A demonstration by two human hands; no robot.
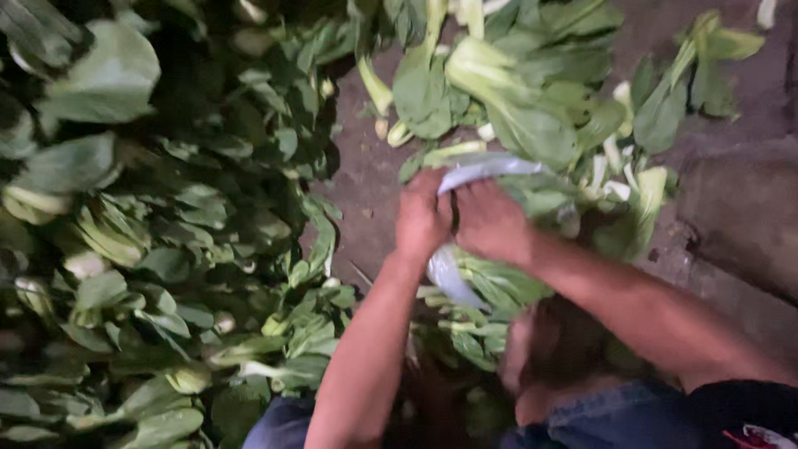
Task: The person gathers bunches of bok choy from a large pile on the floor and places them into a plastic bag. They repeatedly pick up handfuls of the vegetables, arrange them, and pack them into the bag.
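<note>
A thin, pale translucent plastic bag (pixel 478 170) sits at the middle of the view, its rim stretched over a bundle of green leafy stalks (pixel 499 287) that shows beneath it. The left hand (pixel 422 218) is closed on the bag's near-left edge, and the right hand (pixel 492 220), touching the left, is closed on the rim just beside it. As a judgement, this grip works best if both hands keep the rim taut and pull evenly, so the film does not tear and the leaves do not crease. Beyond the bag, loose pale-stemmed greens (pixel 532 91) lie on the dark ground (pixel 366 179). Left of the bag, well apart, rises a big heap of the same leafy greens (pixel 150 249). Near the bag, towards the person, blue denim knees (pixel 615 416) show.
</note>
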